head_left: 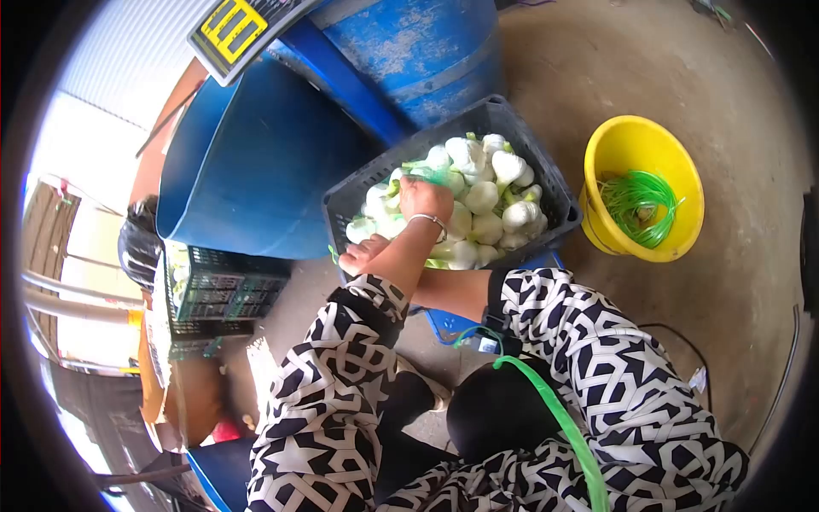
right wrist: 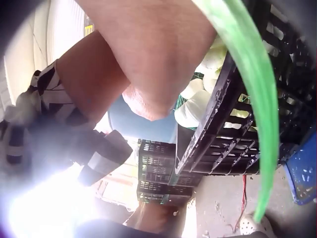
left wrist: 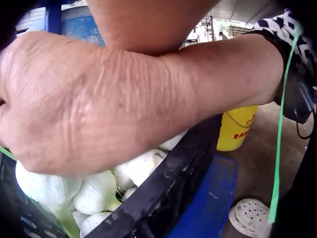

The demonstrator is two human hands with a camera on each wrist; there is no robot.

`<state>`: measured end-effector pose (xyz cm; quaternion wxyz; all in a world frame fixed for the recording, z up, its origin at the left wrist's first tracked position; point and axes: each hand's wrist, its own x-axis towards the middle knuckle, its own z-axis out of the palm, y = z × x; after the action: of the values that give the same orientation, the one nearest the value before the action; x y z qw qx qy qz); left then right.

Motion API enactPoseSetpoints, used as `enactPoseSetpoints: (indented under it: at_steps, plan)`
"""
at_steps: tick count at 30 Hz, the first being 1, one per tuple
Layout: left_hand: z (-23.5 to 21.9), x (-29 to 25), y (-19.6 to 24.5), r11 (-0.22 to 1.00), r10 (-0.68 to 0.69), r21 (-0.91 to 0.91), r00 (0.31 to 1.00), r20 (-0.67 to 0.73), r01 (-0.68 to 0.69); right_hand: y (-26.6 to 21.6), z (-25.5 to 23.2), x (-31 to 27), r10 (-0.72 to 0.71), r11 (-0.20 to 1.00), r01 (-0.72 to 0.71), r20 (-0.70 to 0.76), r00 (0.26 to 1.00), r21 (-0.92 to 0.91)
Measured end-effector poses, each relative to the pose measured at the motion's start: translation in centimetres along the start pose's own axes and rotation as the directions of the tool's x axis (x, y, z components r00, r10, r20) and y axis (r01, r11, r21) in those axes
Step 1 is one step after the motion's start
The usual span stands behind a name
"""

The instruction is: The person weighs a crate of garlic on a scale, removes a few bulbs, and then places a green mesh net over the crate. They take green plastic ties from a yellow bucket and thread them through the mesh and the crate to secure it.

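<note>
White garlic bulbs (head_left: pixel 484 198) with short green stalks fill a black plastic crate (head_left: pixel 556 203). My forearms cross over its near edge. My left hand (head_left: pixel 426 199), with a bracelet at the wrist, grips green netting (head_left: pixel 441 177) above the bulbs; its fingertips are hidden. At the crate's left near corner my right hand (head_left: pixel 365 251) has its fingers curled, and a green end pokes out beyond them. The left wrist view shows the back of this right hand (left wrist: pixel 64 109) close over garlic bulbs (left wrist: pixel 96 193) wrapped in fine green mesh.
To the right stands a yellow bucket (head_left: pixel 600 224) holding a bundle of green netting (head_left: pixel 644 200). Behind the crate are a blue drum (head_left: pixel 426 43) and a large blue tub (head_left: pixel 256 171). Stacked black crates (head_left: pixel 226 290) stand at left. A green strap (head_left: pixel 559 414) hangs by my right sleeve.
</note>
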<state>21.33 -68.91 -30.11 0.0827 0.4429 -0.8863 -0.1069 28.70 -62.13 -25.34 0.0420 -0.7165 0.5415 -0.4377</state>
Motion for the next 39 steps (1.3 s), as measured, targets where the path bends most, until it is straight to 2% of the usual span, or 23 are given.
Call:
enactPoseSetpoints:
  at_steps: [1, 2, 3, 5, 6, 9, 10, 12, 13, 14, 15, 16, 18, 25, 26, 27, 29, 31, 33, 34, 35, 37, 39]
  plan:
    - [-0.3, -1.8, 0.9, 0.971, -0.101, -0.233, 0.975, -0.2, 0.053, 0.3, 0.6, -0.1, -0.033, 0.993, 0.033, 0.002, 0.999, -0.116]
    - [-2.2, -3.3, 2.2, 0.944, -0.106, -0.327, 0.98, -0.171, 0.045, -0.1, 2.3, -0.7, -0.08, 0.939, 0.157, 0.249, 0.965, -0.305]
    - [-2.9, -3.8, 2.6, 0.909, -0.107, -0.416, 0.983, -0.151, 0.035, -0.9, 3.8, -2.8, -0.29, 0.871, 0.3, 0.087, 0.953, -0.388]
    - [-2.0, -3.9, 2.2, 0.962, 0.039, -0.245, 0.951, -0.308, -0.119, -2.9, 4.0, -5.9, -0.43, 0.863, 0.441, 0.099, 0.897, -0.245]
    - [-1.9, -3.9, 2.2, 0.92, -0.031, -0.382, 0.952, -0.306, -0.092, -4.1, -0.8, -7.0, -0.167, 0.946, 0.06, 0.32, 0.932, 0.32]
    - [-2.6, -4.6, 2.6, 0.854, -0.093, -0.512, 0.94, -0.327, -0.093, -1.2, -5.8, -11.4, -0.4, 0.908, 0.332, 0.297, 0.867, 0.256]
    - [-2.9, -4.8, 2.6, 0.896, -0.023, -0.421, 0.931, -0.363, -0.142, 0.4, -8.2, -12.0, -0.451, 0.876, 0.447, 0.628, 0.634, 0.179]
    - [-2.2, -4.5, 2.5, 0.902, -0.042, -0.413, 0.927, -0.373, -0.126, -2.4, -15.7, -7.6, 0.043, 0.989, 0.105, 0.87, 0.491, -0.108]
    - [-1.8, -4.4, 2.5, 0.91, -0.029, -0.393, 0.927, -0.373, -0.129, -2.2, -17.2, -5.9, -0.025, 0.993, 0.095, 0.684, 0.729, -0.065]
    - [-2.0, -4.5, 2.6, 0.807, -0.136, -0.581, 0.925, -0.355, -0.105, -2.1, -17.4, -3.8, 0.016, 0.999, -0.03, 0.484, 0.875, 0.021]
    - [-0.6, -3.4, 2.1, 0.726, -0.179, -0.686, 0.948, -0.261, -0.052, -1.5, -16.5, -1.5, -0.055, 0.996, 0.073, 0.318, 0.947, -0.045]
    - [-0.2, -3.4, 2.1, 0.727, -0.184, -0.685, 0.947, -0.264, -0.05, -1.6, -15.3, 0.6, -0.027, 0.979, 0.097, 0.355, 0.935, -0.18]
    - [-0.3, -3.4, 2.3, 0.844, -0.134, -0.536, 0.959, -0.249, -0.021, -1.1, -10.6, 3.6, 0.202, 0.845, 0.205, 0.649, 0.733, -0.493]
    - [-0.9, -4.1, 1.9, 0.992, 0.121, -0.023, 0.989, -0.091, -0.123, -0.8, -7.3, 5.9, 0.243, 0.746, 0.367, 0.74, 0.628, -0.556]
    - [3.4, -3.0, 2.1, 0.975, 0.154, -0.079, 0.893, -0.423, -0.206, 1.5, -7.8, 6.4, 0.082, 0.872, 0.259, 0.647, 0.758, -0.415]
    - [1.6, -3.3, 2.2, 0.931, 0.113, -0.252, 0.866, -0.487, -0.263, 2.8, -8.6, 7.4, -0.047, 0.955, 0.183, 0.489, 0.871, -0.234]
    - [-1.0, -3.8, 2.2, 0.845, 0.087, -0.401, 0.831, -0.549, -0.353, 4.8, -10.0, 8.7, -0.015, 0.977, 0.037, 0.104, 0.994, -0.21]
    - [-2.0, -4.0, 2.1, 0.889, 0.006, -0.456, 0.997, -0.077, -0.04, 5.7, -11.5, 9.7, 0.114, 0.987, -0.11, 0.025, 0.993, -0.116]
    - [-2.7, -4.4, 2.2, 0.863, -0.025, -0.504, 0.998, -0.055, -0.006, 4.9, -12.1, 9.0, 0.147, 0.989, -0.147, 0.324, 0.935, -0.026]
    - [-1.1, -4.1, 2.7, 0.946, 0.015, -0.288, 0.904, -0.428, -0.151, 4.0, -11.6, 8.3, 0.054, 0.996, -0.017, 0.472, 0.88, -0.082]
    - [0.5, -3.7, 2.4, 0.997, 0.053, -0.026, 0.937, -0.344, -0.066, 3.1, -10.9, 7.4, -0.024, 0.986, 0.12, 0.612, 0.791, -0.116]
    - [3.4, -3.0, 1.8, 0.847, 0.128, 0.531, 0.978, -0.167, -0.02, 1.2, -8.8, 5.9, 0.122, 0.915, 0.236, 0.78, 0.614, -0.328]
    - [-2.0, -4.2, 2.4, 0.925, 0.151, 0.357, 0.988, -0.036, -0.129, -1.4, -8.5, 5.0, 0.257, 0.711, 0.398, 0.741, 0.621, -0.58]
